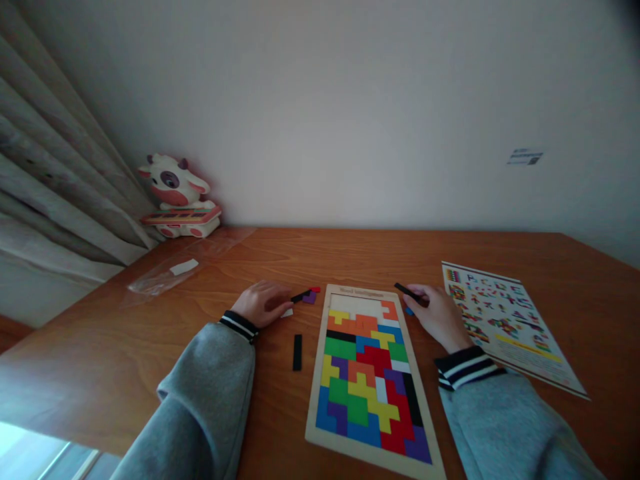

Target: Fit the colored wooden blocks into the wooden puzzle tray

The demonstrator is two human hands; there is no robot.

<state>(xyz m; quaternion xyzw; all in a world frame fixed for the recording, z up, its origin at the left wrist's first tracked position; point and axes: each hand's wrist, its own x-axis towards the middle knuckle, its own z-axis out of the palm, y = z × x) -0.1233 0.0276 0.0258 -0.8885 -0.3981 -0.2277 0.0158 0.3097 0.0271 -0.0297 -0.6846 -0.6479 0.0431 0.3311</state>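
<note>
A wooden puzzle board (pixel 375 289) lies between my hands, mostly filled with coloured block pieces; its bare part is at the far end. My left hand (pixel 264 303) rests left of the board, fingers closed on a black bar (pixel 301 296). Beside that bar are a purple piece (pixel 310 298), a red piece (pixel 315 289) and a white piece (pixel 287 313), partly covered by my fingers. Another black bar (pixel 297 352) lies nearer me. Right of the board, my right hand (pixel 437 313) pinches a black strip (pixel 407 291), with a blue piece (pixel 409 311) just below it.
A printed pattern sheet (pixel 510 320) lies at the right, partly beneath my right sleeve. At the back left stand a cow toy with a keyboard (pixel 181 197) and a clear plastic bag (pixel 160 277). A wall rises behind the wooden table (pixel 350 253); a curtain hangs at left.
</note>
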